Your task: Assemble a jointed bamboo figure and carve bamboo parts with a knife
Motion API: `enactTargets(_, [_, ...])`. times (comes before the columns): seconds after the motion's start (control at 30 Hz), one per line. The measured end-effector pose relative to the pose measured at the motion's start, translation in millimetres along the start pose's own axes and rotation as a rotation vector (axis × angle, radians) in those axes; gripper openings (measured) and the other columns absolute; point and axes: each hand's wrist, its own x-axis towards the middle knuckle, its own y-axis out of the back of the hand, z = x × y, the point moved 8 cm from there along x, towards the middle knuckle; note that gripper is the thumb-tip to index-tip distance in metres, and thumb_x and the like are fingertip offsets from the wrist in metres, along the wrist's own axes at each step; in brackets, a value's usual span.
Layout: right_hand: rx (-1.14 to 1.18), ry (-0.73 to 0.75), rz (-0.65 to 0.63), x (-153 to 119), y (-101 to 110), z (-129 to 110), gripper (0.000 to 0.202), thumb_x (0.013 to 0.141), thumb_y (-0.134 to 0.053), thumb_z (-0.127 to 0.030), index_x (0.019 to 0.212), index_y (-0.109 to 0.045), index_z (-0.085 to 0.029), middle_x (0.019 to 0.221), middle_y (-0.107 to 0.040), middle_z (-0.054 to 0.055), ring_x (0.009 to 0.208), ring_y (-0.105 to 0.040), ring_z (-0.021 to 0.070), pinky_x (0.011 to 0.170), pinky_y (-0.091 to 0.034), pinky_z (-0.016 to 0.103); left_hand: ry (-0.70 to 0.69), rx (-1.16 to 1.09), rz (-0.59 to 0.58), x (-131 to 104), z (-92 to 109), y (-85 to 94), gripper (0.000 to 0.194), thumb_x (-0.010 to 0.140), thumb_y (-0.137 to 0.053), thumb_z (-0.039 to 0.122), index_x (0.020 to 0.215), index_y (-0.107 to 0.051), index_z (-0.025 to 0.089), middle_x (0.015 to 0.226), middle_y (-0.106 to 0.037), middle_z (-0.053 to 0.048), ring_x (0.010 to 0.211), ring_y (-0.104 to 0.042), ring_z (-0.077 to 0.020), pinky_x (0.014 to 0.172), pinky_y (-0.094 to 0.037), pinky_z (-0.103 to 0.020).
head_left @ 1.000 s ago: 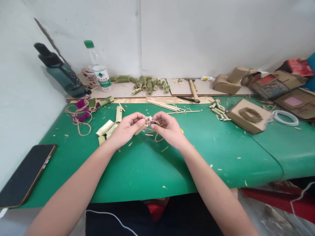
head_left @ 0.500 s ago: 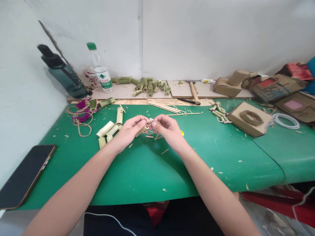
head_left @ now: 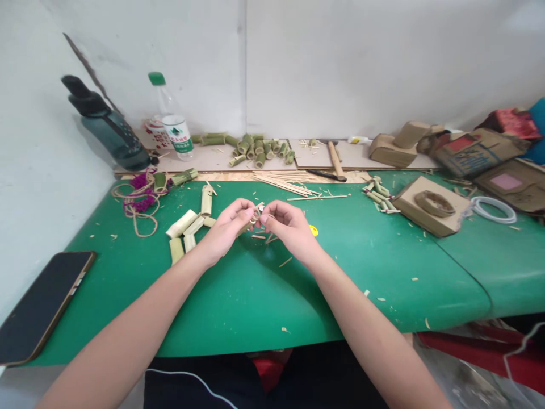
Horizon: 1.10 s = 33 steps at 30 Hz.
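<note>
Both hands meet above the middle of the green table. My left hand (head_left: 230, 227) is closed on a short bamboo piece (head_left: 245, 228), whose open, ring-like end shows at the fingertips. My right hand (head_left: 289, 224) is pinched right beside that end; something thin and pale seems to sit at its fingertips, too small to name. Left of my left hand lie several cut bamboo sections (head_left: 181, 224), one of them upright (head_left: 206, 201). Small bamboo splinters (head_left: 259, 236) are scattered under the hands. Behind my right wrist a yellow object (head_left: 314, 230) shows in part.
Thin bamboo sticks (head_left: 289, 186), a hammer (head_left: 336, 162) and green bamboo pieces (head_left: 255, 149) lie along the back. Two bottles (head_left: 108, 130), twine (head_left: 147, 213) and a phone (head_left: 46, 307) are at left. A cardboard box (head_left: 432, 207) and a white tubing coil (head_left: 494, 210) sit at right.
Hands stay almost in place, with the right fingertips shifted slightly left. The view has moved a little, and more of the yellow object shows behind the right wrist.
</note>
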Motion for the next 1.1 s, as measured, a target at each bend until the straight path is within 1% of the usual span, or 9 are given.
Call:
enactTargets(0.1, [0.031,0.004,-0.022,-0.1,-2.2,-0.4,0.021,0.085,-0.072,-0.037,0.081,-0.061,-0.020,0.077,-0.066,-0.001,0.068,-0.059,0.0122,0.065,-0.047,0.026,0.006,-0.011,0.002,0.3,-1.3,0.4,0.029,0.088,-0.071,0.044,0.100,-0.059,0.021,0.083,-0.067,0.000,0.076,-0.062,-0.0132,0.072,-0.048,-0.024])
enactTargets(0.23, [0.019,-0.007,-0.024,-0.6,-2.2,-1.2,0.021,0.085,-0.071,-0.037,0.080,-0.060,-0.019,0.076,-0.065,-0.001,0.066,-0.055,0.0116,0.063,-0.044,0.025,0.002,-0.023,0.009,0.8,0.1,1.5,0.025,0.087,-0.071,0.040,0.095,-0.061,0.019,0.083,-0.067,0.000,0.076,-0.062,-0.0127,0.072,-0.048,-0.024])
enactTargets(0.43, [-0.061,-0.030,-0.013,-2.2,-1.6,-2.6,0.022,0.083,-0.069,-0.039,0.080,-0.059,-0.020,0.071,-0.056,-0.003,0.063,-0.049,0.0116,0.059,-0.039,0.025,0.051,-0.077,0.092,-0.1,-0.3,8.1,0.022,0.083,-0.071,0.036,0.089,-0.061,0.018,0.078,-0.066,0.000,0.068,-0.060,-0.0111,0.066,-0.047,-0.022])
enactTargets(0.57, [-0.082,-0.010,-0.011,-4.4,-3.1,-5.4,0.017,0.084,-0.067,-0.035,0.079,-0.058,-0.021,0.070,-0.053,-0.004,0.062,-0.047,0.0114,0.057,-0.038,0.025,0.072,-0.102,0.120,-1.4,1.4,8.1,0.019,0.080,-0.072,0.033,0.087,-0.062,0.018,0.076,-0.065,0.000,0.064,-0.059,-0.0103,0.062,-0.045,-0.021])
enactTargets(0.7, [-0.102,-0.028,-0.025,-7.3,-5.5,-4.9,0.011,0.083,-0.064,-0.029,0.078,-0.056,-0.022,0.069,-0.050,-0.004,0.060,-0.045,0.0117,0.054,-0.037,0.025,0.078,-0.081,0.133,-1.6,2.7,8.3,0.016,0.077,-0.068,0.029,0.088,-0.068,0.017,0.073,-0.064,0.000,0.062,-0.057,-0.0106,0.060,-0.045,-0.022])
enactTargets(1.0, [-0.154,-0.017,-0.053,-8.7,-8.1,-6.7,0.008,0.080,-0.060,-0.023,0.075,-0.054,-0.022,0.068,-0.051,-0.004,0.060,-0.045,0.0120,0.056,-0.038,0.026,0.075,-0.092,0.135,-1.7,2.3,8.2,0.020,0.073,-0.071,0.032,0.084,-0.070,0.016,0.069,-0.063,0.000,0.062,-0.058,-0.0109,0.060,-0.045,-0.022])
enactTargets(1.1, [-0.180,-0.015,-0.088,-9.5,-10.5,-7.1,0.008,0.079,-0.060,-0.021,0.075,-0.054,-0.022,0.069,-0.051,-0.004,0.061,-0.046,0.0121,0.056,-0.039,0.026,0.065,-0.090,0.137,-1.5,1.7,8.3,0.020,0.073,-0.072,0.034,0.083,-0.069,0.016,0.068,-0.062,0.001,0.060,-0.056,-0.0106,0.059,-0.044,-0.023])
